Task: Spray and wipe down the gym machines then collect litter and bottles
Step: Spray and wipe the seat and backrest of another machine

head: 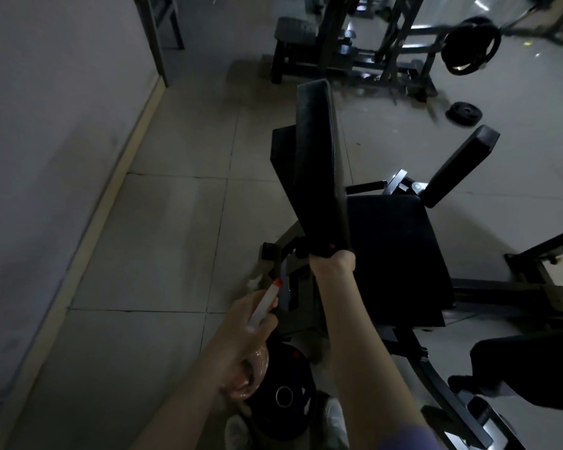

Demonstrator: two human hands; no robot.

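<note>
1. The tiled floor (163, 241) spreads out to the left of our hands and beyond them. A pale wall (46, 125) rises further left.
2. The gym machine (403, 280) stands straight ahead of our right hand (333, 261). Its black seat (390, 228) lies just to the right of that hand, and its long back pad (319, 157) runs tilted up and away from it.
3. A second machine (381, 50) stands well beyond both hands, blurred in the dim light.
4. A black weight plate (283, 397) lies just below our left hand (241, 329), close to our feet.
5. The spray bottle (251, 368) sits in our left hand. Its clear body holds pinkish liquid, and its white, red-tipped nozzle points forward toward the machine's frame.
6. Our left hand is curled tight round the bottle's neck, to the left of our right forearm and nearer to us than the right hand.
7. Our right hand meets the near end of the back pad. Its fingers are hidden behind the pad, so we cannot tell whether it grips or only presses. Something dark sits at the fingers, but we cannot make out what it is.
</note>
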